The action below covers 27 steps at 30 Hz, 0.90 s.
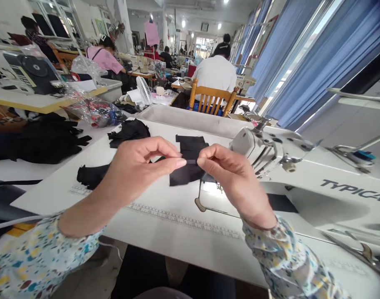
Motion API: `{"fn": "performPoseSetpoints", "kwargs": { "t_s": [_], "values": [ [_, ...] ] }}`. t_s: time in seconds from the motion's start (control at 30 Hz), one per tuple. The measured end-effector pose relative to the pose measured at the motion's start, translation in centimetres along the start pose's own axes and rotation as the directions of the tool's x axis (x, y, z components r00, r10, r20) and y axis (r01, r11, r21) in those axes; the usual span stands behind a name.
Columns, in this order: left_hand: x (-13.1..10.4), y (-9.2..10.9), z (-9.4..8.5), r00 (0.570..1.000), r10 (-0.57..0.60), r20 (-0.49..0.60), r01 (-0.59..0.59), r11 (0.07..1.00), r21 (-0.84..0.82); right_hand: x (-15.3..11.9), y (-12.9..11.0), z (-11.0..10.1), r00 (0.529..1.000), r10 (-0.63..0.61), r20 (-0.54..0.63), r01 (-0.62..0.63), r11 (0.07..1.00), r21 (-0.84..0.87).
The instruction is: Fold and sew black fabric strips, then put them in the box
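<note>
Both hands are raised over the white sewing table [165,224]. My left hand [140,166] is closed, thumb against fingers, and my right hand [232,176] pinches a short way to its right. A small dark strip [191,162] spans the gap between the fingertips, an end in each pinch. Behind and below them lie black fabric pieces [191,145] on the table. The white sewing machine [314,174] stands just right of my right hand, its lamp lit near the needle. Another black piece [280,202] lies under the machine arm.
Black cloth piles [130,131] lie on the table's left part, with a larger heap [49,137] further left. Scissors [358,249] rest at the right. A printed ruler [177,218] runs along the front. Ahead, a person in white [215,70] sits on a wooden chair [212,99].
</note>
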<state>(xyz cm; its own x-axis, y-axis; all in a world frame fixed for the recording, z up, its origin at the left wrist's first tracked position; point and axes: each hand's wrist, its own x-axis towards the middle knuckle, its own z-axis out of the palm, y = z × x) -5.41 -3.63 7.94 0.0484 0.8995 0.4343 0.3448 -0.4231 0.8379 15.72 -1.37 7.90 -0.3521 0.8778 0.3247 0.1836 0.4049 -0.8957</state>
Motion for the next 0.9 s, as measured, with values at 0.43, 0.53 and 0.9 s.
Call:
{"fn": "performPoseSetpoints", "kwargs": {
  "t_s": [0.43, 0.53, 0.9],
  "values": [
    [-12.7, -7.3, 6.7, 0.971, 0.021, 0.237, -0.077, 0.97, 0.23, -11.1, 7.7, 1.6, 0.963, 0.153, 0.221, -0.043, 0.899, -0.435],
    [-13.0, -6.8, 6.9, 0.973, 0.017, 0.229, -0.084, 0.956, 0.283, -11.5, 7.6, 1.5, 0.966, 0.143, 0.216, -0.027, 0.885, -0.465],
    [-12.9, -6.7, 7.6, 0.988, -0.001, 0.156, -0.056, 0.93, 0.363, -11.3, 8.3, 2.2, 0.982, 0.08, 0.169, 0.034, 0.813, -0.581]
  ]
}}
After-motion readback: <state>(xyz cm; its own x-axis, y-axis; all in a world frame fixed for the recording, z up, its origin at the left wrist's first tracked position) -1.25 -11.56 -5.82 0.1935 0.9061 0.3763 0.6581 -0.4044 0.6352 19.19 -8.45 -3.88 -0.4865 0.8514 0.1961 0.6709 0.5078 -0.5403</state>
